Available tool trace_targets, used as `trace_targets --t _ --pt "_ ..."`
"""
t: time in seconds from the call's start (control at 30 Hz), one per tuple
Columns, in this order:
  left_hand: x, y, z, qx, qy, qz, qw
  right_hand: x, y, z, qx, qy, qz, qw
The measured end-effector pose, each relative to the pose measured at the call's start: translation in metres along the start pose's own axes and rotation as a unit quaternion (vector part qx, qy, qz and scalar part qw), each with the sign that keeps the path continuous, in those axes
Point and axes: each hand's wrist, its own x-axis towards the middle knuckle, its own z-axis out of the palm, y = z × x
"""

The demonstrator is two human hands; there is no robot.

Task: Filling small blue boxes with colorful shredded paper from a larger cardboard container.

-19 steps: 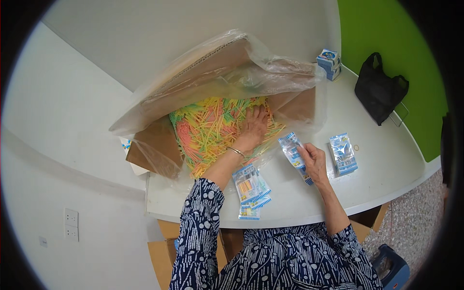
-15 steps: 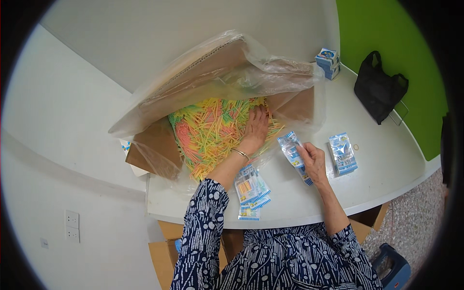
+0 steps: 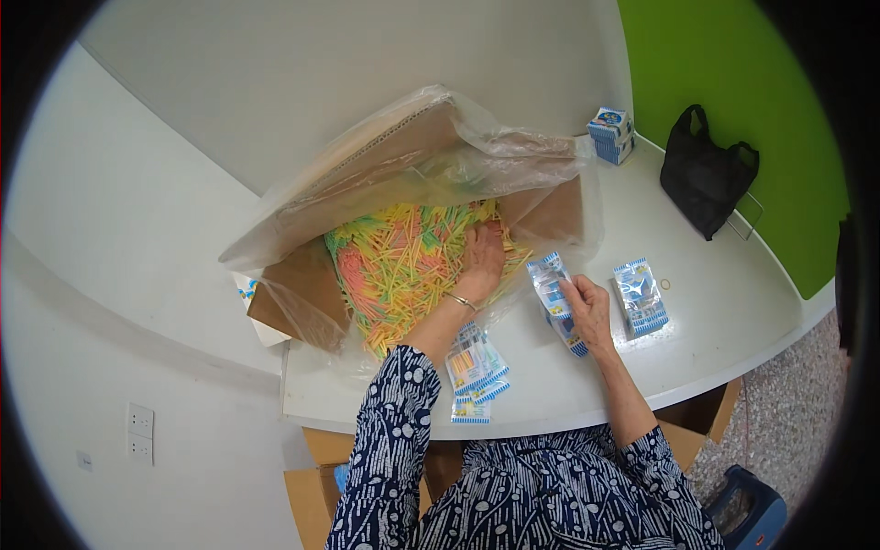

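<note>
My left hand (image 3: 483, 255) lies over the far right part of a heap of thin pink, yellow and green sticks (image 3: 403, 266). Its fingers reach out into the sticks, and their tips are partly hidden there. A lined cardboard carton (image 3: 307, 302) surrounds the heap, lying open toward me. Pinched in my right hand (image 3: 587, 307) are blue-and-white packets (image 3: 547, 270), held above the table right of the carton. Below my left wrist, several clear packets with coloured sticks inside (image 3: 469, 365) overlap on the table. A stack of similar packets (image 3: 640, 298) sits right of my right hand.
Clear plastic lining (image 3: 513, 137) spreads over the carton's flaps. Small blue-and-white boxes (image 3: 611, 136) stand at the back of the white table (image 3: 724, 316), near a black bag (image 3: 708, 174). A rubber band (image 3: 665, 284) lies by the packet stack. Cardboard boxes (image 3: 307, 490) are below the table edge.
The whole view has shifted slightly. My left fingers reach a little deeper among the sticks, with less of them showing. My right hand keeps hold of the packets in nearly the same place.
</note>
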Motion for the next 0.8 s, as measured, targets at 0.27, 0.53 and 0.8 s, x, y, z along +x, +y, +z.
trace_targets --t 0.27,0.53,0.8 --pt "-0.015 -0.009 -0.038 -0.243 -0.026 -0.151 0.958 -0.001 -0.004 0.001 0.11 0.018 0.056 0.992" --pt "-0.035 -0.038 -0.051 -0.687 0.074 -0.277 0.668 0.017 0.013 0.06 0.308 -0.016 0.066 0.949" --pt "-0.057 -0.022 -0.038 -0.939 0.068 -0.238 0.236 0.06 -0.004 0.145 0.498 0.033 0.112 0.859"
